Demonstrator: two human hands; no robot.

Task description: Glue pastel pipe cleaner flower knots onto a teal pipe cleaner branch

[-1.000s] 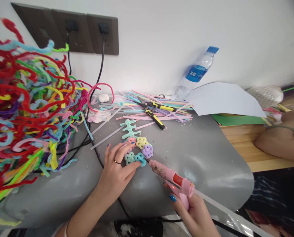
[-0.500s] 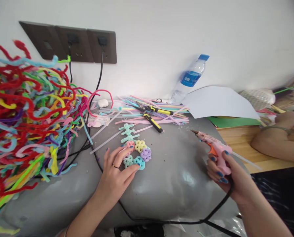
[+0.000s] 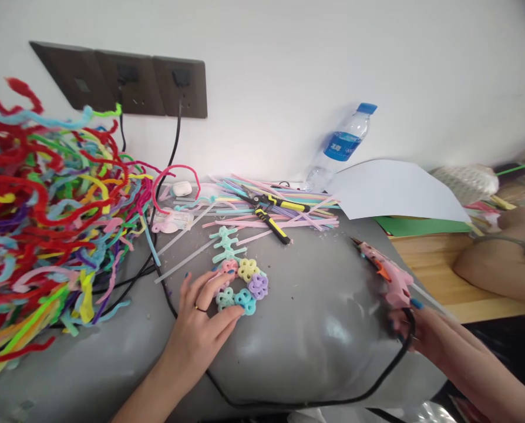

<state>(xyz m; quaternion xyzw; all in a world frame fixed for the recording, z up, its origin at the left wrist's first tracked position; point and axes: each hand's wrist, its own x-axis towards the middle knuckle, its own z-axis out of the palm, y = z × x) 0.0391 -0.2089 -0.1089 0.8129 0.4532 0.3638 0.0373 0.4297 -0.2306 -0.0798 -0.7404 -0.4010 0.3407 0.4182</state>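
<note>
My left hand [image 3: 205, 320] holds a small ring of pipe-cleaner flowers [image 3: 258, 286], thumb on the blue flower and fingers on the pink one. The ring rests on the grey surface in pink, yellow, purple, blue and green. Touching its far side is a mint-green piece of bent pipe cleaners [image 3: 225, 244]. A pink hot glue gun [image 3: 392, 276] lies on its side at the right, nozzle pointing away to the left. Just behind its handle, my right hand [image 3: 425, 329] has thumb and fingers apart near the black cord; some fingers are blurred.
A big tangle of coloured pipe cleaners [image 3: 69, 194] fills the left. Yellow-black pliers [image 3: 273, 226] lie on straight pastel pipe cleaners [image 3: 227, 205]. A water bottle [image 3: 342, 144] leans on the wall beside white paper [image 3: 399, 191]. Another person's arm [image 3: 495, 252] rests at right. A black cord [image 3: 298, 404] crosses the front.
The glue gun has come down onto the surface, and my right hand has let go and drawn back towards me. My left hand stays on the flower ring. The view has shifted slightly.
</note>
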